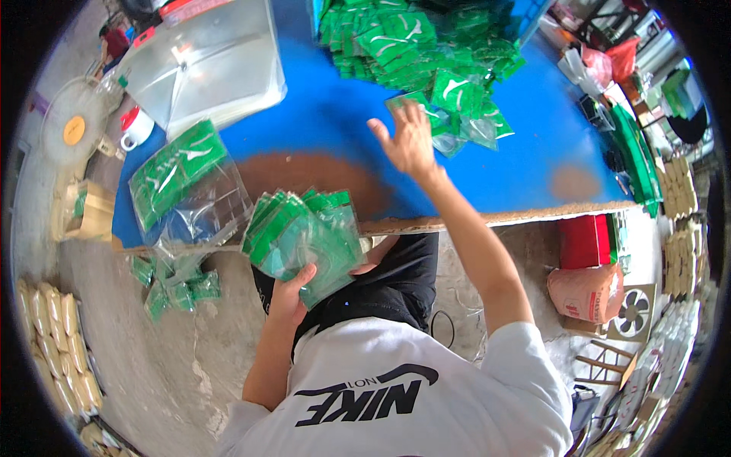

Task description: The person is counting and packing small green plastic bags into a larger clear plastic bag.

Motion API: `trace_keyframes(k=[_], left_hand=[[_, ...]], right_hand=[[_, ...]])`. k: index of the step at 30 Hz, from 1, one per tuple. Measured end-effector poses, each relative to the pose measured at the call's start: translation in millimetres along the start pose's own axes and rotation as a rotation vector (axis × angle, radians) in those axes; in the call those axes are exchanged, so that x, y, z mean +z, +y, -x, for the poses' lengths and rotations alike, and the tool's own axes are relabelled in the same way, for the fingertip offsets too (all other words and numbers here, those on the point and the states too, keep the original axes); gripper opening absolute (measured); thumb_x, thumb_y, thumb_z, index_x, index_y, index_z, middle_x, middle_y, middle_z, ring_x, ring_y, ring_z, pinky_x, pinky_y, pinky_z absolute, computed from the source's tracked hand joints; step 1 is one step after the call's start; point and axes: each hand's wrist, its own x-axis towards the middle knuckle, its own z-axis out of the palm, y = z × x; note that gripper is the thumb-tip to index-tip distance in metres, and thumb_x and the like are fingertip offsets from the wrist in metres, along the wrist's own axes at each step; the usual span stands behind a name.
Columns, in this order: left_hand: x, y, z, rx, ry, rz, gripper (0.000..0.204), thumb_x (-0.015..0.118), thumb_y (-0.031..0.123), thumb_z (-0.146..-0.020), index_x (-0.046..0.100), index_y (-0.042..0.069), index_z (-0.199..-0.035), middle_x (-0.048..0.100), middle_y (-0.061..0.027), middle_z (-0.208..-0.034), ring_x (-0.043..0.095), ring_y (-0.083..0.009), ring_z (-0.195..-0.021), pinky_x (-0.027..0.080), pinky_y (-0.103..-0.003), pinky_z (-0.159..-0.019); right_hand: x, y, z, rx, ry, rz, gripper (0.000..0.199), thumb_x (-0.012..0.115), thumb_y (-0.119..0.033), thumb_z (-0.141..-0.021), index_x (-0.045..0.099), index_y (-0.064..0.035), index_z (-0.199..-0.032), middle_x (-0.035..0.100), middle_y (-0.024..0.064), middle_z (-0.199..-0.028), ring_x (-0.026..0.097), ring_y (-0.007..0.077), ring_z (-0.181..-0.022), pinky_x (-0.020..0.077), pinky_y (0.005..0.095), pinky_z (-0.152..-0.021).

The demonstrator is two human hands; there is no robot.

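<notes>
A fanned stack of small clear packets with green printing point(304, 240) is gripped in my left hand point(289, 293), its thumb pressed on the top packet. The stack is over my lap, just off the table's front edge. My right hand point(413, 141) reaches across the blue table point(320, 129), fingers stretched out and thumb apart. Its fingertips touch a green packet point(432, 116) at the near edge of a large heap of similar packets point(396, 46). Whether the fingertips have any grip on that packet cannot be seen.
A larger clear bag with green packets point(175, 175) overhangs the table's left front edge. Behind it lie clear plastic sleeves point(221, 65) and a red-and-white mug point(137, 127). More packets point(183, 293) lie low at left, below the table. A fan point(74, 131) stands at far left.
</notes>
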Motion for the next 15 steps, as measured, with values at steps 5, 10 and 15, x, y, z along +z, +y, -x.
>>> trace_keyframes(k=[5,10,15], left_hand=[[-36,-1,7,0.039,0.017,0.019,0.059,0.075,0.002,-0.081,0.05,0.003,-0.134,0.06,-0.0089,-0.124,0.059,-0.0246,-0.114,0.05,-0.042,-0.096],[-73,22,23,0.092,0.047,-0.409,0.055,0.082,-0.003,-0.072,0.06,0.004,-0.122,0.063,-0.0075,-0.12,0.064,-0.0218,-0.105,0.052,-0.039,-0.09],[33,81,22,0.527,-0.322,-0.94,0.042,0.082,0.002,-0.076,0.065,0.002,-0.115,0.067,-0.0126,-0.119,0.068,-0.0234,-0.097,0.053,-0.036,-0.086]], right_hand=[[-6,-10,40,-0.227,-0.487,-0.079,0.105,0.051,-0.081,-0.078,0.047,0.0039,-0.139,0.042,0.0295,-0.144,0.038,0.0462,-0.135,0.0305,0.0555,-0.112],[-55,-48,91,-0.6,-0.517,-0.267,0.064,0.073,-0.04,-0.079,0.056,-0.0076,-0.132,0.054,0.0135,-0.135,0.052,0.0323,-0.124,0.0471,0.0468,-0.096],[-122,-66,35,-0.151,-1.049,-0.691,0.023,0.063,-0.021,-0.086,0.068,-0.0021,-0.099,0.071,0.0189,-0.09,0.067,0.0345,-0.084,0.0528,0.0421,-0.073]])
